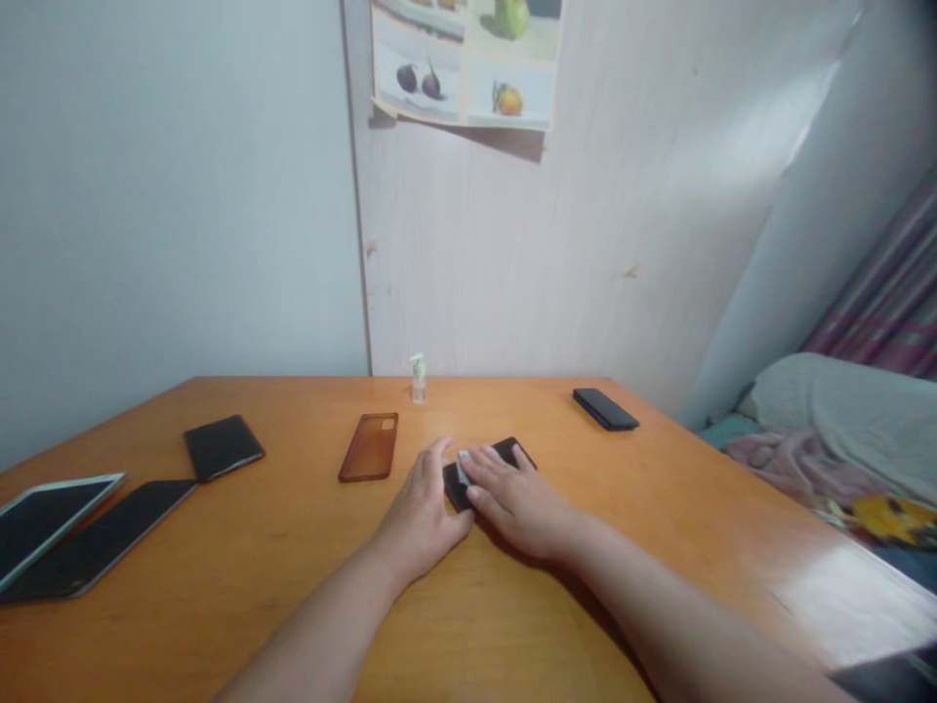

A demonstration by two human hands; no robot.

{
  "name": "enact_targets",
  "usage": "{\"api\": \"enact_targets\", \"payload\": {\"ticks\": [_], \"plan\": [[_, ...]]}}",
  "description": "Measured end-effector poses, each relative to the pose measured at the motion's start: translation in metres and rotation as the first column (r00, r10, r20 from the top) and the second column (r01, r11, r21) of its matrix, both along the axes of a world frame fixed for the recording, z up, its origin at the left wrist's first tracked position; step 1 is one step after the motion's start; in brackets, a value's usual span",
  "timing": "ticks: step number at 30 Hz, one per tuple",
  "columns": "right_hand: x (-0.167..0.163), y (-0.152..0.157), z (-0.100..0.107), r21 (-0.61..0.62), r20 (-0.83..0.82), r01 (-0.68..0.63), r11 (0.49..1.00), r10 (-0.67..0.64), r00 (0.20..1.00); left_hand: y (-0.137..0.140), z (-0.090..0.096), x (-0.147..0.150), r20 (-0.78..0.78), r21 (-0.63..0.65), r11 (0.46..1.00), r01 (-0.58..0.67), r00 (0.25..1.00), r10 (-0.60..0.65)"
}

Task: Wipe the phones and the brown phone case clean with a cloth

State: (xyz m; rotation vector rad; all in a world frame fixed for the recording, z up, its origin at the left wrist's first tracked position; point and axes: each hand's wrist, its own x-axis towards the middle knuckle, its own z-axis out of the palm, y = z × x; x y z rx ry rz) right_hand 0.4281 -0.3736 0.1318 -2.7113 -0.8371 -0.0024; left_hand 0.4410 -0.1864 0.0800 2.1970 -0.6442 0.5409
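Note:
A black smartphone (458,495) lies flat on the wooden table, partly covered by my hands. My left hand (423,516) grips its left end, with the thumb at the near edge and the fingers at the far side. Over the middle of the phone rests my right hand (514,498), its fingers pressing a small white wipe or cloth (463,468) against the screen. Most of the wipe is hidden under those fingers. Beyond my left hand is a translucent brown phone case (370,448).
A small clear pump bottle (418,379) stands near the table's (512,625) back edge. A dark phone or wallet case (605,409) lies at the back right. To the left are a black tablet or case (223,448) and a white-framed tablet (55,517) on a dark cover (109,537).

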Motion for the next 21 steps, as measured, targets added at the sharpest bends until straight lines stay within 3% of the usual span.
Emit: {"api": "enact_targets", "payload": {"ticks": [3,6,8,10,12,15,17,19,21], "plan": [[-0.005,0.006,0.001,0.014,-0.027,-0.123,0.992,0.123,0.992,0.001,0.000,0.000,-0.007,-0.019,1.000,0.007,1.000,-0.007],[0.006,-0.003,-0.002,-0.020,0.006,0.072,0.997,-0.072,0.997,0.000,0.001,0.000,-0.009,-0.010,1.000,-0.004,1.000,0.004],[0.014,-0.012,-0.005,-0.055,0.032,0.247,0.968,-0.245,0.969,0.000,0.002,0.000,-0.015,-0.003,1.000,-0.012,1.000,0.012],[0.014,-0.016,-0.007,-0.080,0.044,0.302,0.950,-0.299,0.953,0.000,0.001,0.000,-0.018,-0.002,1.000,-0.016,1.000,0.016],[0.005,-0.014,-0.006,-0.081,0.040,0.212,0.974,-0.209,0.977,0.000,0.001,0.000,-0.016,-0.002,1.000,-0.016,1.000,0.016],[-0.012,-0.005,-0.002,-0.047,0.020,-0.039,0.998,0.040,0.999,0.002,0.000,0.001,-0.027,0.005,1.000,-0.010,1.000,0.010],[-0.014,-0.005,0.001,-0.037,0.016,-0.081,0.996,0.082,0.997,0.003,0.000,0.001,-0.040,0.021,1.000,-0.007,0.999,0.008],[-0.007,-0.013,0.002,-0.063,0.034,0.056,0.996,-0.054,0.998,0.003,0.000,0.002,-0.039,0.040,0.999,-0.007,0.999,0.008],[0.002,-0.023,0.002,-0.104,0.066,0.253,0.962,-0.247,0.967,0.003,0.001,0.002,-0.030,0.053,0.999,-0.010,0.999,0.012]]}}
